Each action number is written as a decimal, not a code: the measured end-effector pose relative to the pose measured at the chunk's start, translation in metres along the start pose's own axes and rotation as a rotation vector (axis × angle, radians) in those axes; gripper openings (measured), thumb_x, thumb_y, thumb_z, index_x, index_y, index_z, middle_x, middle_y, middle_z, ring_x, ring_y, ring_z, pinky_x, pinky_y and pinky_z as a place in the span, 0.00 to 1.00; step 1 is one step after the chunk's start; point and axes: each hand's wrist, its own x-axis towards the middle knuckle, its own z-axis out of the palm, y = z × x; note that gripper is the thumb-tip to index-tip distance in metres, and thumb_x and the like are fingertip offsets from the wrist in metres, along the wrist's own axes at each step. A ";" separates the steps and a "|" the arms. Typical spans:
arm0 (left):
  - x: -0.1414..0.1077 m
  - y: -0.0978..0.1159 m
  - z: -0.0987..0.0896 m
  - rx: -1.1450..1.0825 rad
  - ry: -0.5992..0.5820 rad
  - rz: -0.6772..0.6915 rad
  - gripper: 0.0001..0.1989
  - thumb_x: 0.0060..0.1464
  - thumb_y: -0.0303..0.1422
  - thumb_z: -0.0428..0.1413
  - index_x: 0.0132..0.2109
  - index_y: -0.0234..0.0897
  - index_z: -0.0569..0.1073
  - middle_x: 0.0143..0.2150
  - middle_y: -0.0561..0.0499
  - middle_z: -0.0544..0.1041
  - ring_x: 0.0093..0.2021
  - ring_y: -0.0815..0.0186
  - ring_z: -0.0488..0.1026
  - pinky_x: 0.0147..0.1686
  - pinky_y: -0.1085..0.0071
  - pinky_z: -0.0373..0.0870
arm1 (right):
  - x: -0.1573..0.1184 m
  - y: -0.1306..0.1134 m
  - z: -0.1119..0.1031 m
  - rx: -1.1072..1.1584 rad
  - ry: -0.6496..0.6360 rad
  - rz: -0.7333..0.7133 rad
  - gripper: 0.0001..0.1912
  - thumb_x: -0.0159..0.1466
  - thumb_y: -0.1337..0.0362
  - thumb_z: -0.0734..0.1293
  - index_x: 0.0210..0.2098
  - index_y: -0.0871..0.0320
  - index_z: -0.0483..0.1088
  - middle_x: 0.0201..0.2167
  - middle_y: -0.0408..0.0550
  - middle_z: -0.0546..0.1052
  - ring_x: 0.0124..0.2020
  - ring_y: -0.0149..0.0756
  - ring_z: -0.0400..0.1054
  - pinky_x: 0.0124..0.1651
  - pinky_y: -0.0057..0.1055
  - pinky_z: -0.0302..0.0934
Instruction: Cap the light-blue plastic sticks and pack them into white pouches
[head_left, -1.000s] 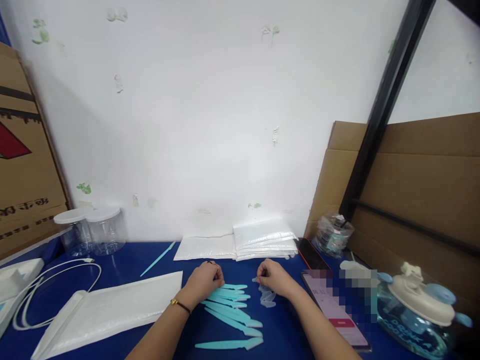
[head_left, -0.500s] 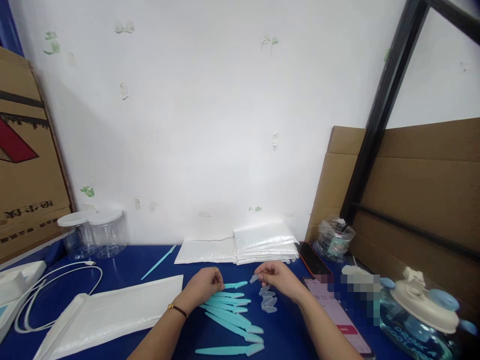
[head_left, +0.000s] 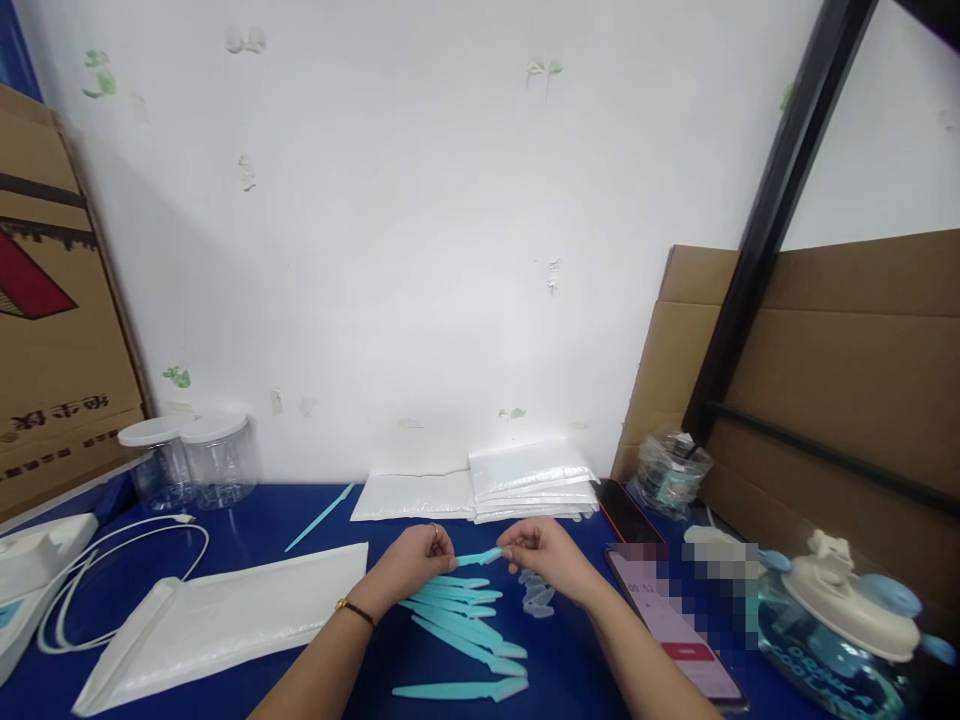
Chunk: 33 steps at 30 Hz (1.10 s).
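Left hand [head_left: 416, 568]: closed, thumb and fingers pinching the handle end of a teal razor [head_left: 474, 560]; bracelet [head_left: 355, 612] on the wrist. Right hand [head_left: 546, 558]: fingers bent, thumb and fingertips drawn together at the head end of the same razor; whether they also grip a cap cannot be told.

Held razor: roughly level between the two hands, above the blue table [head_left: 570, 675], just beyond the fanned razors [head_left: 454, 622].

Fanned razors: teal, lying partly over one another, heads toward the right. Front razor [head_left: 457, 690]: same kind, apart from the fan, on its near side. Far razor [head_left: 319, 518]: slanted, well to the left, near the wall [head_left: 420, 250].

Caps [head_left: 537, 604]: clear, a small loose group on the table, just below the right hand.

Large envelope [head_left: 240, 612]: white, padded, flat, left of the left hand. Small envelopes [head_left: 534, 483]: white, partly stacked, along the wall beyond the hands.

Left side: two clear jars [head_left: 217, 468] with white lids; white cable [head_left: 204, 540], looped; cardboard box [head_left: 64, 340].

Right side: lit phone [head_left: 679, 630]; dark phone [head_left: 631, 514] behind it; plastic-wrapped container [head_left: 670, 478]; blue bottle [head_left: 832, 655] with cream lid.
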 end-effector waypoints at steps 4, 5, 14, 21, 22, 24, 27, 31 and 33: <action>-0.004 0.013 -0.004 -0.027 -0.020 0.020 0.14 0.45 0.42 0.55 0.32 0.34 0.73 0.25 0.55 0.70 0.27 0.69 0.64 0.27 0.75 0.58 | -0.002 -0.006 0.005 0.032 -0.023 0.004 0.20 0.48 0.52 0.73 0.31 0.63 0.74 0.20 0.45 0.75 0.22 0.32 0.69 0.28 0.28 0.61; -0.007 0.017 -0.005 -0.026 -0.034 0.019 0.14 0.45 0.42 0.55 0.32 0.34 0.73 0.24 0.55 0.70 0.27 0.69 0.64 0.26 0.75 0.58 | -0.003 -0.007 0.003 0.037 -0.035 0.011 0.20 0.49 0.52 0.73 0.32 0.63 0.74 0.20 0.45 0.75 0.23 0.32 0.70 0.29 0.28 0.61; -0.028 0.035 -0.009 0.140 -0.374 -0.012 0.08 0.37 0.35 0.60 0.29 0.37 0.76 0.27 0.53 0.76 0.28 0.66 0.71 0.25 0.75 0.60 | -0.004 0.018 -0.049 -0.448 0.010 -0.002 0.03 0.51 0.67 0.69 0.25 0.61 0.75 0.20 0.43 0.73 0.23 0.30 0.64 0.27 0.25 0.57; -0.013 0.016 -0.007 0.305 0.030 0.015 0.09 0.43 0.32 0.55 0.35 0.40 0.75 0.37 0.51 0.75 0.38 0.64 0.70 0.35 0.74 0.62 | -0.003 0.026 -0.036 -0.483 -0.023 0.045 0.04 0.48 0.71 0.70 0.26 0.61 0.73 0.22 0.42 0.72 0.23 0.29 0.64 0.24 0.22 0.56; -0.011 0.012 -0.007 0.313 0.017 0.013 0.08 0.42 0.31 0.55 0.33 0.40 0.75 0.37 0.51 0.75 0.38 0.64 0.70 0.34 0.74 0.62 | -0.003 0.025 -0.034 -0.483 -0.025 0.048 0.04 0.48 0.71 0.69 0.25 0.61 0.72 0.22 0.42 0.73 0.23 0.29 0.64 0.24 0.22 0.55; -0.010 0.007 -0.006 0.308 -0.037 -0.004 0.06 0.41 0.30 0.55 0.30 0.39 0.75 0.33 0.52 0.75 0.35 0.65 0.69 0.30 0.75 0.60 | -0.002 0.024 -0.032 -0.488 -0.024 0.047 0.02 0.49 0.71 0.69 0.24 0.61 0.72 0.21 0.42 0.73 0.23 0.29 0.64 0.24 0.22 0.55; -0.009 0.005 -0.005 0.293 -0.052 -0.023 0.05 0.43 0.31 0.54 0.29 0.38 0.74 0.29 0.53 0.75 0.30 0.67 0.69 0.26 0.75 0.58 | -0.002 0.020 -0.031 -0.444 -0.012 0.031 0.01 0.51 0.70 0.68 0.25 0.61 0.72 0.20 0.41 0.72 0.22 0.28 0.64 0.25 0.23 0.55; -0.006 0.004 -0.005 0.261 -0.020 -0.031 0.07 0.47 0.35 0.52 0.33 0.37 0.73 0.29 0.53 0.74 0.29 0.68 0.68 0.26 0.76 0.57 | -0.003 0.012 -0.025 -0.303 -0.078 0.012 0.04 0.54 0.66 0.67 0.28 0.60 0.72 0.19 0.40 0.71 0.21 0.28 0.65 0.25 0.23 0.56; -0.005 0.004 -0.005 0.241 -0.010 -0.026 0.08 0.48 0.35 0.52 0.33 0.37 0.72 0.29 0.54 0.73 0.29 0.68 0.67 0.26 0.75 0.57 | -0.004 0.007 -0.020 -0.289 -0.093 -0.008 0.05 0.55 0.64 0.67 0.29 0.60 0.72 0.19 0.41 0.71 0.21 0.29 0.64 0.25 0.23 0.56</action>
